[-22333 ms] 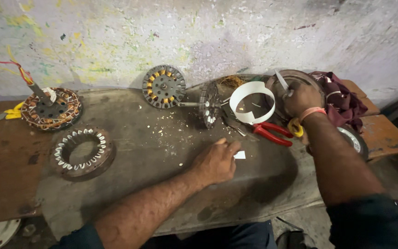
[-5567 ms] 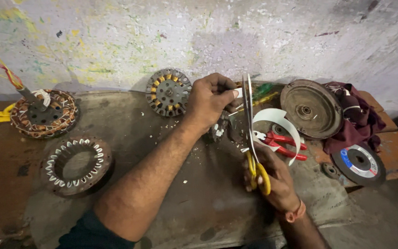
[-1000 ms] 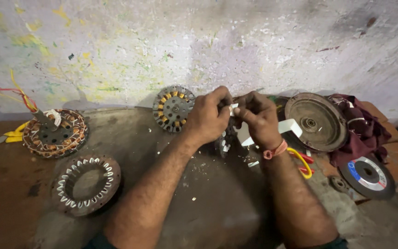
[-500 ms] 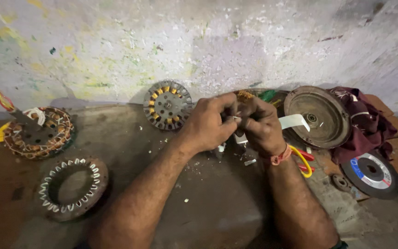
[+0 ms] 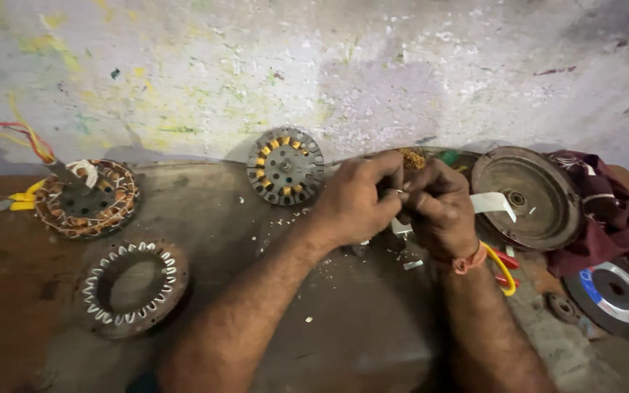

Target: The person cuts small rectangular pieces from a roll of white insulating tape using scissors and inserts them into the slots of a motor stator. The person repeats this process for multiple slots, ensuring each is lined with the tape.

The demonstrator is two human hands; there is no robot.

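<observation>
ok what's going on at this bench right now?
A person has both hands together mid-bench: left hand and right hand pinch a small white strip, details hidden by the fingers. White insulation tape trails toward a round metal cover. Two wound stators and an empty core lie untouched.

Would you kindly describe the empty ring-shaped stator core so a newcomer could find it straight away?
Start at the worn grey bench below the paint-flecked wall and look to its near left corner. There lies the empty stator ring, nearer than the copper-wound stator with coloured wires. Unlike that one and the small stator by the wall, it has bare pale teeth around an open centre.
</observation>
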